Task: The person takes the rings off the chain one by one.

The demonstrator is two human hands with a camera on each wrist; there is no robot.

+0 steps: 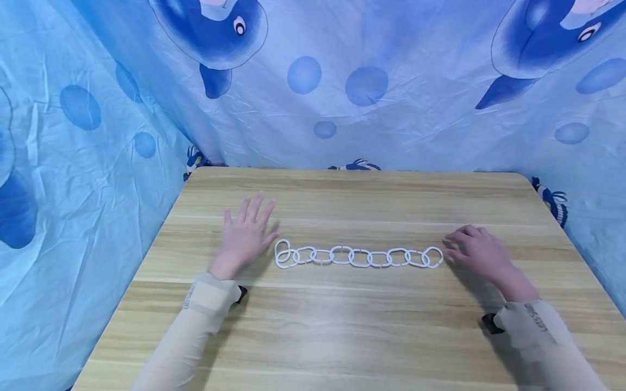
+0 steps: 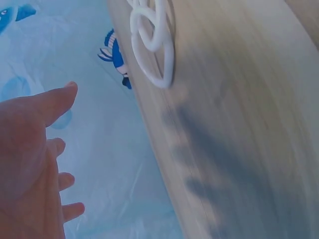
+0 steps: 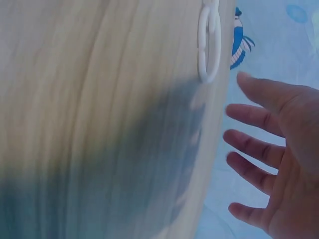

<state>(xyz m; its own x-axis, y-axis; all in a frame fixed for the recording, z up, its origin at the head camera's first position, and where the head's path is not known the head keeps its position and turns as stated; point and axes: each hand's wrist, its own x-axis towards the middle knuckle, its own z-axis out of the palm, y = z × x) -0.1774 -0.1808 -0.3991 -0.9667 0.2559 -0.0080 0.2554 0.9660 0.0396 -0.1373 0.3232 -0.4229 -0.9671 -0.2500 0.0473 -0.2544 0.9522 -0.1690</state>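
A chain of several white plastic links lies stretched from left to right across the wooden table. Its left end bunches a little, with one link overlapping another. Just left of that end is my left hand, fingers spread and straight, holding nothing. My right hand hovers beyond the chain's right end, its fingers loosely bent and apart from the last link. In the left wrist view, the end links show near the thumb. The right wrist view shows the other end link above the fingers, not touching them.
The wooden table has pale striped grain. A blue sheet printed with dolphins and bubbles hangs behind it and at both sides. Each sleeve carries a black wrist device, one of them on the right.
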